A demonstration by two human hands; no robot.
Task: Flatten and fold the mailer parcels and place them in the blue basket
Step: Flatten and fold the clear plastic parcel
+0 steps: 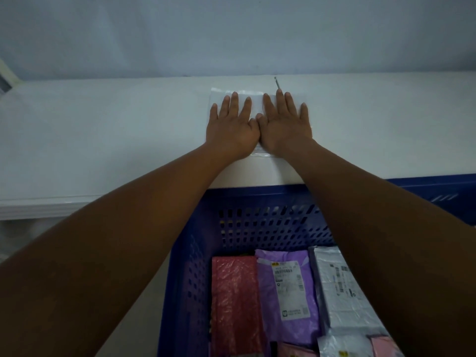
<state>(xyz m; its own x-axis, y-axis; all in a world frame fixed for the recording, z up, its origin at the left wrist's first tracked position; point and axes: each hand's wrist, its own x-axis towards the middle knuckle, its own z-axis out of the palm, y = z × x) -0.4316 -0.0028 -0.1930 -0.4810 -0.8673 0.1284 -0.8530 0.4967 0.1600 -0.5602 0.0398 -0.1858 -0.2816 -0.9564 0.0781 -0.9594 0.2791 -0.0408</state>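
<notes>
So a white tabletop is what everything's carried on, and a flat, pale mailer is laid right on it, pressed under the straight fingers of the left hand and right hand. A thin dark stick-like thing is seen just beyond the right middle fingertip, too small to be identified tbh.

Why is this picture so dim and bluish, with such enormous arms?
Head view: weak, cool light, no glare; the wide-angle lens swells whatever is nearest; the clear mailer under the left hand and right hand barely shows against the white table; label print in the blue basket is unreadably soft.
</notes>
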